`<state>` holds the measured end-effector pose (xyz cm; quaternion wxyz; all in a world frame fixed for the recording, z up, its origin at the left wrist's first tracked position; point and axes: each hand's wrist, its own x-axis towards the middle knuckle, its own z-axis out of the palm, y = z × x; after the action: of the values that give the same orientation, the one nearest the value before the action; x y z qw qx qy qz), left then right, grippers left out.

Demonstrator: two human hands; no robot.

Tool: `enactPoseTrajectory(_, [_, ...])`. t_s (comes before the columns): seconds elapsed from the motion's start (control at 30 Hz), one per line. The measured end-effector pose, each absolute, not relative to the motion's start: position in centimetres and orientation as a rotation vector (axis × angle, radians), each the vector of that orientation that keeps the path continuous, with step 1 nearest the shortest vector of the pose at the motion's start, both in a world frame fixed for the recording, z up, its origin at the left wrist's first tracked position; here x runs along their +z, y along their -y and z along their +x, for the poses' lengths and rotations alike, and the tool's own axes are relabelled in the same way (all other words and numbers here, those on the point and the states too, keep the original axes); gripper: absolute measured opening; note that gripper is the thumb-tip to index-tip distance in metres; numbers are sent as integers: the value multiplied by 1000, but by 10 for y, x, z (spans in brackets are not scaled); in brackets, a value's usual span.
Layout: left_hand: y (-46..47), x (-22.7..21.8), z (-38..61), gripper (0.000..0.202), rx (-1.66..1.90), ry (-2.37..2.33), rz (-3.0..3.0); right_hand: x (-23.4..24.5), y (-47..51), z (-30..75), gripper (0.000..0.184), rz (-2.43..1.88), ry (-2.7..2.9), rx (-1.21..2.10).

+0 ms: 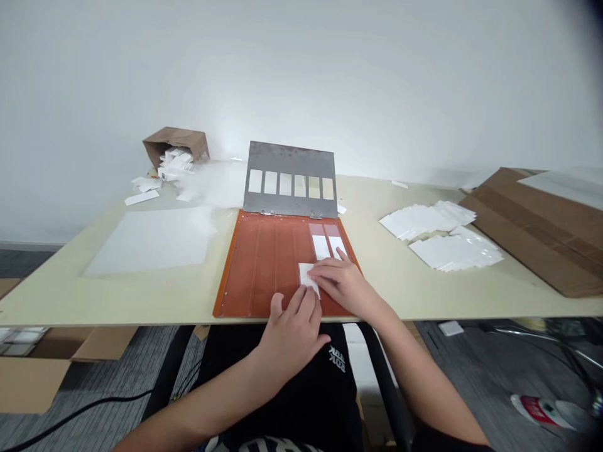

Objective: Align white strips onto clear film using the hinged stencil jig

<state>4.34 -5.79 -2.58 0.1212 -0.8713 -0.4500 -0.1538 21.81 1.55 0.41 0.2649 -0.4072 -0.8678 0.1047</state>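
Observation:
A small white card or flat packet (306, 271) lies on the reddish-brown board of a hinged jig (268, 270), near its front right. My right hand (346, 284) has its thumb and forefinger closed at the card's right side, while another finger is raised. At the card's lower edge, the fingertips of my left hand (296, 320) touch it, with the fingers stretched and the thumb apart. Two white strips (320, 246) lie in the board's right-hand slots, partly behind my right hand. The grey metal lid (292, 160) with a row of rectangular windows stands raised behind the board.
Fanned stacks of white packets (428, 220) lie to the right, by a large brown cardboard box (537, 232). A translucent sheet (151, 242) is at left. Behind it, a tipped carton (176, 137) spills white pieces. An open box (38, 376) sits below the table (391, 301).

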Motion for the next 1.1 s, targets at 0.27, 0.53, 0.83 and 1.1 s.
enactPoseTrajectory(0.27, [58, -23, 43, 53, -387, 1324, -2579, -10, -11, 218, 26, -1170, 2404, 146])
enactPoseTrajectory(0.53, [58, -23, 43, 50, -414, 1322, -2581, -14, -9, 218, 22, -1187, 2359, 145])
enactPoseTrajectory(0.83, [59, -25, 43, 51, -400, 1326, -2580, -18, -8, 218, 23, -1195, 2352, 61])
enactPoseTrajectory(1.1, [60, -26, 44, 55, -350, 1333, -2579, -15, -7, 216, 24, -1219, 2384, -24])
